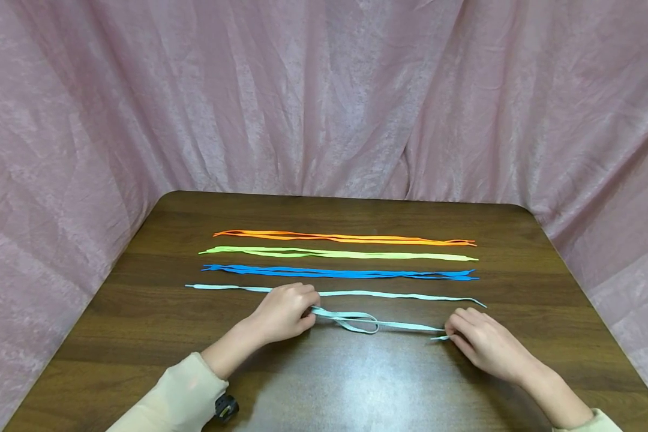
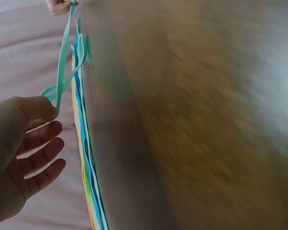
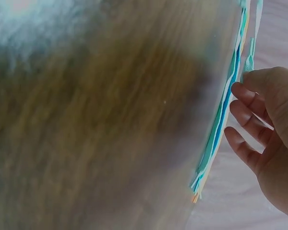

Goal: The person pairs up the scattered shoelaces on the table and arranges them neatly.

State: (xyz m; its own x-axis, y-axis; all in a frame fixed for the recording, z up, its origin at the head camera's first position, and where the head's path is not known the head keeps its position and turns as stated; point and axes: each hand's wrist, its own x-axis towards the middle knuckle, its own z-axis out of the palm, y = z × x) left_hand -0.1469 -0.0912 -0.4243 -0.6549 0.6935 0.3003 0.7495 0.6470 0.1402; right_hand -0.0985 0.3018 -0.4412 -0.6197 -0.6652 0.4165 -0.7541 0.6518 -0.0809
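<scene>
My left hand (image 1: 287, 312) pinches a looped part of a mint-green shoelace (image 1: 351, 314) between thumb and forefinger. From there the lace runs to my right hand (image 1: 483, 342), which pinches it near one end; a short tip (image 1: 440, 338) sticks out past the fingers. In the left wrist view the left hand (image 2: 24, 148) holds the lace (image 2: 63, 62) with its other fingers loosely spread. Thumb and forefinger of the right hand (image 3: 273, 124) grip the lace end (image 3: 249, 62) in the right wrist view. A second mint lace (image 1: 367, 293) lies straight behind the hands, partly hidden by the left one.
Farther back on the brown wooden table (image 1: 140, 336) lie blue laces (image 1: 329, 273), yellow-green laces (image 1: 335, 254) and orange laces (image 1: 345, 238) in near-parallel rows. A pink curtain (image 1: 324, 102) hangs behind the table and at both sides. A black band (image 1: 227, 408) shows by the left sleeve.
</scene>
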